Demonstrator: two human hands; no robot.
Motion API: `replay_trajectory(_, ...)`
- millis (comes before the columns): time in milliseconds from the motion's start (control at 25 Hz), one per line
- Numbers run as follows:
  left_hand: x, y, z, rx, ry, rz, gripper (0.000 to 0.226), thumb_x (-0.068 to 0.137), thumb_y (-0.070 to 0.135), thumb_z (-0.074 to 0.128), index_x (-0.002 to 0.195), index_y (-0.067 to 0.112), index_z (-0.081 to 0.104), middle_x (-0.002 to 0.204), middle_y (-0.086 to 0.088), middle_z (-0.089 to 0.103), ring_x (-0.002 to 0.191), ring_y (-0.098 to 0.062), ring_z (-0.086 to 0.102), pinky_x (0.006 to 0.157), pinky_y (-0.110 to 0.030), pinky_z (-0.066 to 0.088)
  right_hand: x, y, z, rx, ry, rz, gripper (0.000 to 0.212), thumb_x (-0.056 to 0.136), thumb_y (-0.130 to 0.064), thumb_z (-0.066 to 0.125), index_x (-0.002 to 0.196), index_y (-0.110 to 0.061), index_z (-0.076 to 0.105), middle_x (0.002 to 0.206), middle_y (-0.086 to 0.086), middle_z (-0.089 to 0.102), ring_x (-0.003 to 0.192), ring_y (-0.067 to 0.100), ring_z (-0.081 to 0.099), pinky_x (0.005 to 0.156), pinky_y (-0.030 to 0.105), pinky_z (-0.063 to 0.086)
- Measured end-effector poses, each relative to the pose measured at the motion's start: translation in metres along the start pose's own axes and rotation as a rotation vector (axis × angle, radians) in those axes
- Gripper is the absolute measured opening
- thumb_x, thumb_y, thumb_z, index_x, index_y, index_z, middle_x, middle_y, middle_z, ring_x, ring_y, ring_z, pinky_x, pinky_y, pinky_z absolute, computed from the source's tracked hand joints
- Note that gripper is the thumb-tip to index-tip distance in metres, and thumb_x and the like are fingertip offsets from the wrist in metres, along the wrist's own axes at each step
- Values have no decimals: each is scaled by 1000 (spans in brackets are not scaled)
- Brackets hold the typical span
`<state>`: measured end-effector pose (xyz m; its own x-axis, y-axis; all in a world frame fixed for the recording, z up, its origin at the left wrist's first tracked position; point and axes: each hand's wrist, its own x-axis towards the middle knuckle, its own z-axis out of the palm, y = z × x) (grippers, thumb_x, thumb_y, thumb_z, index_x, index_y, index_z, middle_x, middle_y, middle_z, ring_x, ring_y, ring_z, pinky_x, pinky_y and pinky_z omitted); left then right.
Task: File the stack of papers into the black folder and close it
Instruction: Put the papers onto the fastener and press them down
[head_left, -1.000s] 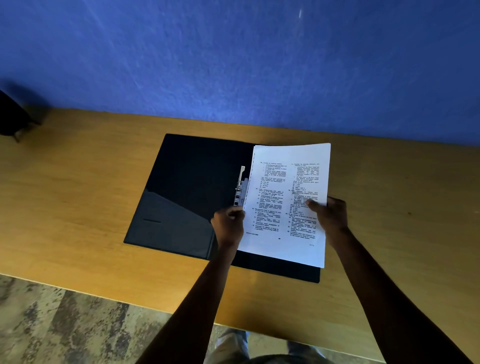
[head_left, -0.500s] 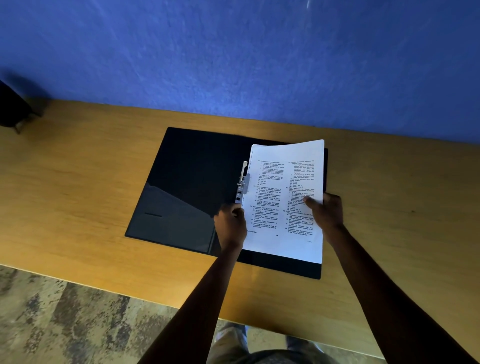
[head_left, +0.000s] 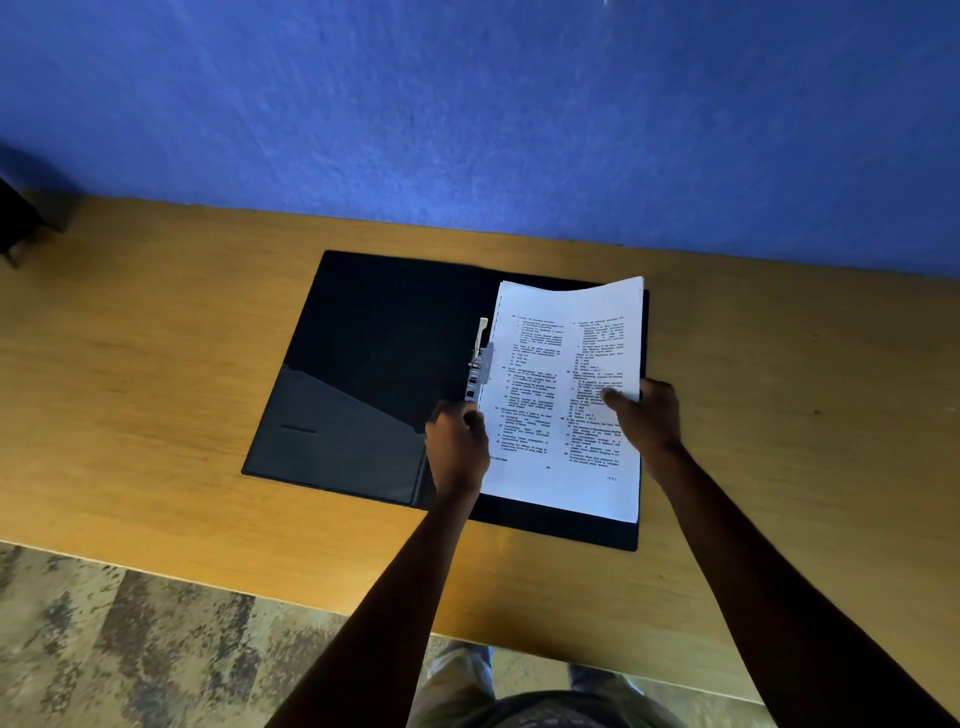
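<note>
The papers (head_left: 563, 400) lie lengthwise over the open folder's (head_left: 384, 364) right half; the left hand (head_left: 457, 447) pinches their spine edge beside the metal clip (head_left: 479, 364); the right hand (head_left: 647, 421) grips the outer edge, thumb on top.

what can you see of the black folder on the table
The flat black folder lies open on the tan wooden table, its left cover bare with a slanted inner pocket. A grey metal clip stands along the spine. The white printed paper stack covers its right half, held by the left hand at the spine and the right hand.
</note>
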<state>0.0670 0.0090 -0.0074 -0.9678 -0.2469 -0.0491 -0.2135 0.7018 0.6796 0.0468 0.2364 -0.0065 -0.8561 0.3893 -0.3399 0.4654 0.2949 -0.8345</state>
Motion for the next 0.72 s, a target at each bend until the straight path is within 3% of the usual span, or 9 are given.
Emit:
replay_trajectory(120, 0, 3, -2, 32, 2, 0, 39, 83, -3, 52, 53, 11, 32, 50, 5, 25, 42, -7, 18, 45, -16, 12, 1, -8, -7, -191, 130, -42, 25, 84, -21, 71, 96, 1, 71, 99, 19, 74, 90, 31, 68, 72, 31, 49)
replay_trajectory(280, -2, 3, -3, 55, -8, -21, 38, 85, -1, 53, 53, 13, 37, 52, 2, 33, 42, -6, 22, 44, -15, 14, -8, -13, -5, -478, 331, -302, 45, 94, -24, 60, 125, 7, 54, 126, 28, 57, 115, 44, 56, 93, 48, 50)
replay_trajectory(400, -2, 3, -3, 52, -1, -25, 41, 86, 0, 53, 53, 15, 34, 53, 4, 30, 42, -6, 21, 44, -16, 14, -14, -16, 25, -576, 212, -517, 50, 99, -23, 53, 137, 10, 48, 143, 30, 48, 136, 42, 44, 112, 50, 38)
replay_trajectory(520, -1, 5, -4, 57, 0, 0, 42, 87, 1, 55, 55, 17, 34, 53, 2, 34, 40, -6, 22, 35, -14, 22, -13, -15, 57, -702, 49, -584, 56, 103, -28, 43, 146, 6, 36, 156, 25, 31, 147, 37, 27, 122, 47, 23)
replay_trajectory(600, -1, 5, -6, 57, 0, 16, 39, 88, 2, 56, 58, 17, 36, 58, -13, 49, 39, -14, 32, 40, -9, 34, -11, -10, 71, -750, -4, -596, 57, 104, -29, 37, 149, 5, 29, 158, 24, 26, 149, 37, 22, 123, 45, 19)
replay_trajectory(720, 0, 0, -5, 49, -12, 16, 34, 90, 4, 56, 59, 13, 45, 69, -22, 62, 53, -23, 53, 42, -4, 36, -9, -1, 82, -804, -17, -595, 56, 105, -27, 32, 149, 8, 26, 159, 26, 24, 150, 37, 20, 123, 46, 19)
